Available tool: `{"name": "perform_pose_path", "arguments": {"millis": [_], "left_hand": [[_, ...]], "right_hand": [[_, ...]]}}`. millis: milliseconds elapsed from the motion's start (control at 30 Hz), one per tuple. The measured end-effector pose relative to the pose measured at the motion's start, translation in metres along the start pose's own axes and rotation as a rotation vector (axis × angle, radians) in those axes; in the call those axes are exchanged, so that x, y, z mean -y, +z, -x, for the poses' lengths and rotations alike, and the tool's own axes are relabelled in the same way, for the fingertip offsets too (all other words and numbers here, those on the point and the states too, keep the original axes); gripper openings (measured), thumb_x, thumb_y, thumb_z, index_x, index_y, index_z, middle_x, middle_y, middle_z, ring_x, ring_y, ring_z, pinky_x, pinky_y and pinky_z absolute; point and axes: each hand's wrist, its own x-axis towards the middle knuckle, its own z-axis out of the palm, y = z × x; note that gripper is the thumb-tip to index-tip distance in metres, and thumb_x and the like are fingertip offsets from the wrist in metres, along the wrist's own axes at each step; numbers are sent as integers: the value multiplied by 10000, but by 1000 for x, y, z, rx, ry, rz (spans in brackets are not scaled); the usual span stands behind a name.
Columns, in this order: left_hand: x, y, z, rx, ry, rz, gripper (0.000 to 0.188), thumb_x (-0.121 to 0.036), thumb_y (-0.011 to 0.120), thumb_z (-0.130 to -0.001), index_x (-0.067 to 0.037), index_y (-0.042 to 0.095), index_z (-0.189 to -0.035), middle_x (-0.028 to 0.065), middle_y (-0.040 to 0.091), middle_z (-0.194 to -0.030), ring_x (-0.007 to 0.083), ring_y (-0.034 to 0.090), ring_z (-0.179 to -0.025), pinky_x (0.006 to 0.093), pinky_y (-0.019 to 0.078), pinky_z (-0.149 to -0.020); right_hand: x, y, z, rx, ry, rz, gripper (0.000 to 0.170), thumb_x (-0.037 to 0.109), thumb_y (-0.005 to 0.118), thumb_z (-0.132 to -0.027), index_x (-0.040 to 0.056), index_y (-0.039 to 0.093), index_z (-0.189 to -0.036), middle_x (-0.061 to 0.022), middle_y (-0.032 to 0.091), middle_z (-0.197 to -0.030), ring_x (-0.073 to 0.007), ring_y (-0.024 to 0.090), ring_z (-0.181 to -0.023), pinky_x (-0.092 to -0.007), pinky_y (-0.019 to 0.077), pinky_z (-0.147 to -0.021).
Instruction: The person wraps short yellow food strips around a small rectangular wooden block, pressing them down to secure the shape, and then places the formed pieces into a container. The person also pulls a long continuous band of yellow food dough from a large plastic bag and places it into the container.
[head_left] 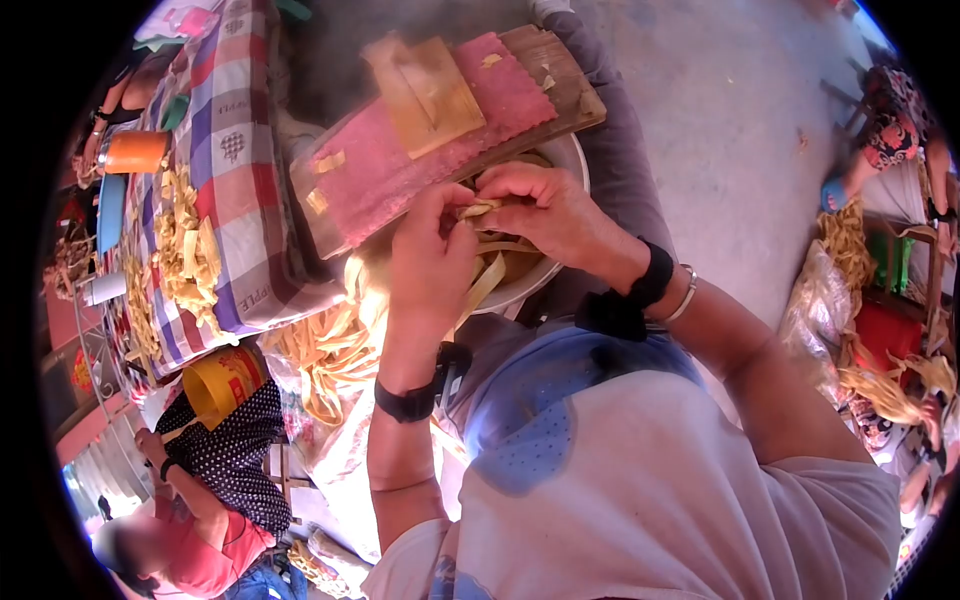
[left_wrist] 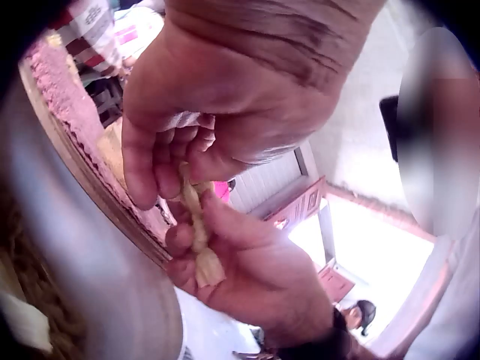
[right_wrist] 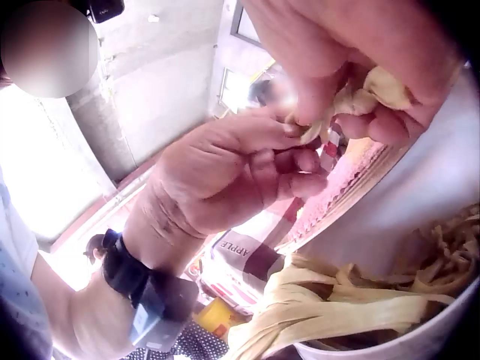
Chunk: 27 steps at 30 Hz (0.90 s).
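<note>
Both hands meet over a white tub, pinching one pale yellow, soft flat strip between thumbs and fingers. My left hand holds one end of it and my right hand the other. In the left wrist view the strip looks twisted, with a wider flared end by the right hand's fingers. The right wrist view shows a bunched part of the strip in the right hand. More long pale strips lie in the tub and hang over its rim.
A wooden board with a pink scalloped cloth and a smaller yellowish wood piece lies past the tub. Left is a checked cloth with piled strips. A seated person holds a yellow bucket; others sit right.
</note>
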Motion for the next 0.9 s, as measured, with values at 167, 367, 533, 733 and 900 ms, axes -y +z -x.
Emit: {"name": "perform_pose_path", "arguments": {"millis": [167,367,533,733,900], "left_hand": [[-2,4,-4,26,-5,99,160,2,530,-860,-7,540,-1020,32,586,-882,67,535,-790,211,454,-705],[-21,-1,1,-127,144,-143,190,15,562,-833,2,551,-1022,64,580,-803,104,549,-707,253,462,-637],[-28,-8,13,-29,101,-48,179,-31,587,-854,1,551,-1026,41,579,-821,93,540,-710,241,456,-628],[-21,-24,8,128,32,281,69,-53,579,-891,0,572,-933,-16,569,-810,36,504,-741,187,430,-667],[-28,-19,11,113,65,297,51,-66,587,-891,-21,581,-915,-27,568,-796,29,500,-738,178,427,-663]], "right_hand": [[1,-7,-3,210,222,-578,155,98,563,-882,18,631,-996,1,589,-1012,-106,566,-870,-237,440,-759],[36,2,12,161,273,-821,196,159,542,-914,35,619,-1045,15,595,-913,-83,542,-804,-229,435,-721],[35,-10,14,173,155,-466,207,170,553,-915,21,613,-1045,14,604,-882,-66,546,-778,-207,441,-679],[33,-15,15,236,86,-267,317,86,593,-881,27,552,-1190,-8,610,-948,-68,572,-868,-211,483,-771],[49,-14,18,201,-73,-15,477,67,600,-871,127,466,-1324,-84,512,-1244,-87,582,-917,-209,483,-802]]}}
